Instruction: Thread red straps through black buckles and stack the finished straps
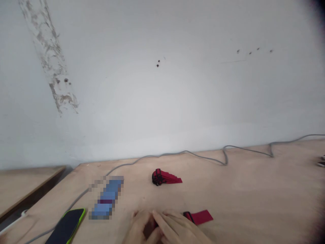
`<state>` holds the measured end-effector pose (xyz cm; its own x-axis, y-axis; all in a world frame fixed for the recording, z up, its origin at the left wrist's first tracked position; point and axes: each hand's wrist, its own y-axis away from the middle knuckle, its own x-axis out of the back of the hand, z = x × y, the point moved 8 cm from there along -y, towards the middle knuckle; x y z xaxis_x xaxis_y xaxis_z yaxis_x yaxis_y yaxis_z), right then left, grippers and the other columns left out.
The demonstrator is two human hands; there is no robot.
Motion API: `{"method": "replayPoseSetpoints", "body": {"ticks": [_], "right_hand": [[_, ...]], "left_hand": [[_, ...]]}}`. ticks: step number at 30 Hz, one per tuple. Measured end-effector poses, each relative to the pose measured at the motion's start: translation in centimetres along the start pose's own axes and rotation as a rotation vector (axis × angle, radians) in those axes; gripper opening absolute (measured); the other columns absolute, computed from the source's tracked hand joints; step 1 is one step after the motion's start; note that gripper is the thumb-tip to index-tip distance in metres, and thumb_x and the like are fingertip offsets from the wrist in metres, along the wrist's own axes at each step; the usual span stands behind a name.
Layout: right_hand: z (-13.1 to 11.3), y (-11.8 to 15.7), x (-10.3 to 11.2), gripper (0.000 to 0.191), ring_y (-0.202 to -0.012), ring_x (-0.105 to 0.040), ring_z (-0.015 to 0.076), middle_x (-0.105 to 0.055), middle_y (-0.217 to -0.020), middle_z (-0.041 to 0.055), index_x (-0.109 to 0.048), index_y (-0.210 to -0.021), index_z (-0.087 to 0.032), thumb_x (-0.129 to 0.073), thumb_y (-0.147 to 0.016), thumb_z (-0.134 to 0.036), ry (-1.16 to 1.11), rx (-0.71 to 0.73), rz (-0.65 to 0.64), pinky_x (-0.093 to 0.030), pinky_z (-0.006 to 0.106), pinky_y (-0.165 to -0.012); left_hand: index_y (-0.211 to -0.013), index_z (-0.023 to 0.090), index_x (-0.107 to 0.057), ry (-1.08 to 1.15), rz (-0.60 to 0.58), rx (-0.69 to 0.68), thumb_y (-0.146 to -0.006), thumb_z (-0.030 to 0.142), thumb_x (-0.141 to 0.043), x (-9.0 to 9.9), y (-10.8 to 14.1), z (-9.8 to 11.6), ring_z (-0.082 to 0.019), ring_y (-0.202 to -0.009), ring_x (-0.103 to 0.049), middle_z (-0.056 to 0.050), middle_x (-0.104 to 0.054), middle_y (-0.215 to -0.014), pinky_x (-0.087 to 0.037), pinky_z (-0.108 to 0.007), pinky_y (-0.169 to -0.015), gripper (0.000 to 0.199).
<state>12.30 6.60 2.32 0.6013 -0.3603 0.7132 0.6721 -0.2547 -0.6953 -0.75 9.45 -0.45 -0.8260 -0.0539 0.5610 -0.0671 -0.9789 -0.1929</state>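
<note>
Drawn together at the bottom centre of the frame, bent low over the tabletop [248,203]: 2 bare hands, the left hand [138,227] and the right hand [177,227]. Projecting from beside the right hand, toward the lower right of the frame: a red strap [203,217] with a black buckle [188,217], long axis nearly level, free end tipped slightly upward. Nearer to the right hand than to the left (inner end hidden, so impossible to tell the grip of either). Well apart, just below the frame's centre: a bunch of red straps [171,178], tails pointing right.
</note>
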Motion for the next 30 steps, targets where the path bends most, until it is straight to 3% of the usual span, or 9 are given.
{"method": "replayPoseSetpoints", "body": {"ticks": [4, 8, 11, 15, 18, 21, 25, 27, 30], "right_hand": [[0.9, -0.4, -1.3, 0.043, -0.107, -0.07, 0.021, -0.073, -0.12, 0.0097, -0.048, -0.138, -0.016, -0.056, -0.099, -0.032, -0.212, -0.064, -0.045, -0.058, 0.03, -0.096], [1.8, -0.9, -1.3, 0.038, -0.114, -0.067, 0.0206, -0.07, -0.126, 0.0076, -0.059, -0.126, -0.021, -0.065, -0.089, -0.022, -0.396, -0.224, -0.085, -0.054, 0.028, -0.102], [2.3, -0.9, -1.3, 0.058, -0.121, -0.063, 0.0209, -0.064, -0.136, 0.0052, -0.052, -0.138, -0.025, -0.066, -0.083, -0.014, -0.46, -0.323, -0.147, -0.051, 0.028, -0.105], [2.8, -0.6, -1.4, 0.077, -0.121, -0.063, 0.0225, -0.061, -0.14, 0.0022, -0.043, -0.146, -0.033, -0.074, -0.078, -0.015, -0.521, -0.395, -0.243, -0.052, 0.029, -0.103], [3.7, 0.0, -1.1, 0.064, -0.11, -0.068, 0.0241, -0.069, -0.128, 0.0019, -0.056, -0.136, -0.035, -0.08, -0.077, -0.025, -0.432, -0.45, -0.282, -0.055, 0.033, -0.098], [4.3, 0.4, -0.8, 0.041, -0.099, -0.068, 0.0252, -0.073, -0.108, 0.0027, -0.07, -0.114, -0.032, -0.082, -0.075, -0.032, -0.348, -0.45, -0.316, -0.056, 0.035, -0.091], [4.7, 0.5, -0.7, 0.031, -0.093, -0.066, 0.0216, -0.072, -0.101, -0.0001, -0.069, -0.101, -0.029, -0.075, -0.073, -0.017, -0.478, -0.521, -0.249, -0.053, 0.032, -0.087], [5.2, 0.6, -0.6, 0.035, -0.089, -0.066, 0.0196, -0.072, -0.099, -0.0016, -0.068, -0.1, -0.028, -0.068, -0.071, -0.008, -0.606, -0.622, -0.162, -0.052, 0.03, -0.085], [5.7, 0.9, -0.9, 0.034, -0.086, -0.067, 0.0205, -0.072, -0.096, 0.0003, -0.069, -0.099, -0.026, -0.065, -0.07, -0.008, -0.832, -0.792, -0.073, -0.053, 0.03, -0.081]], "left_hand": [[-0.083, 0.025, -0.071, 0.099, -0.009, -0.059, -0.088, 0.04, -0.062, -0.1, -0.1, 0.5, -0.024, -0.084, -0.064, -0.004, -0.074, -0.085, -0.051, -0.033, -0.084, 0.018], [-0.094, 0.024, -0.073, 0.133, -0.071, -0.092, -0.089, 0.049, -0.06, 0.1, 0.1, 1.9, -0.027, -0.104, -0.064, -0.009, -0.073, -0.106, -0.048, -0.035, -0.097, 0.029], [-0.082, 0.021, -0.072, 0.235, -0.026, -0.011, -0.088, 0.064, -0.055, 1.1, 0.1, 1.9, -0.026, -0.095, -0.066, -0.008, -0.073, -0.091, -0.051, -0.033, -0.093, 0.047], [-0.078, 0.019, -0.07, 0.443, 0.049, 0.124, -0.077, 0.075, -0.061, 2.0, -0.3, 0.3, -0.024, -0.081, -0.067, -0.005, -0.072, -0.08, -0.055, -0.031, -0.078, 0.057], [-0.064, 0.018, -0.067, 0.502, 0.195, 0.138, -0.071, 0.072, -0.07, 3.4, -0.9, -1.4, -0.022, -0.073, -0.064, -0.003, -0.068, -0.069, -0.052, -0.028, -0.071, 0.054], [-0.054, 0.018, -0.059, 0.512, 0.297, 0.1, -0.077, 0.065, -0.069, 4.3, -1.1, -2.6, -0.018, -0.063, -0.056, 0.001, -0.059, -0.058, -0.047, -0.025, -0.064, 0.054], [-0.063, 0.018, -0.06, 0.594, 0.143, 0.105, -0.083, 0.062, -0.066, 2.9, -1.0, -2.0, -0.016, -0.061, -0.053, 0.002, -0.057, -0.061, -0.045, -0.024, -0.061, 0.049], [-0.064, 0.018, -0.059, 0.593, 0.046, 0.119, -0.081, 0.062, -0.068, 2.0, -0.8, -1.0, -0.015, -0.062, -0.053, 0.002, -0.057, -0.062, -0.045, -0.024, -0.061, 0.048], [-0.066, 0.018, -0.058, 0.585, 0.002, 0.125, -0.075, 0.062, -0.075, 1.5, -0.7, -0.1, -0.014, -0.06, -0.052, 0.004, -0.056, -0.06, -0.043, -0.023, -0.061, 0.048]]}}
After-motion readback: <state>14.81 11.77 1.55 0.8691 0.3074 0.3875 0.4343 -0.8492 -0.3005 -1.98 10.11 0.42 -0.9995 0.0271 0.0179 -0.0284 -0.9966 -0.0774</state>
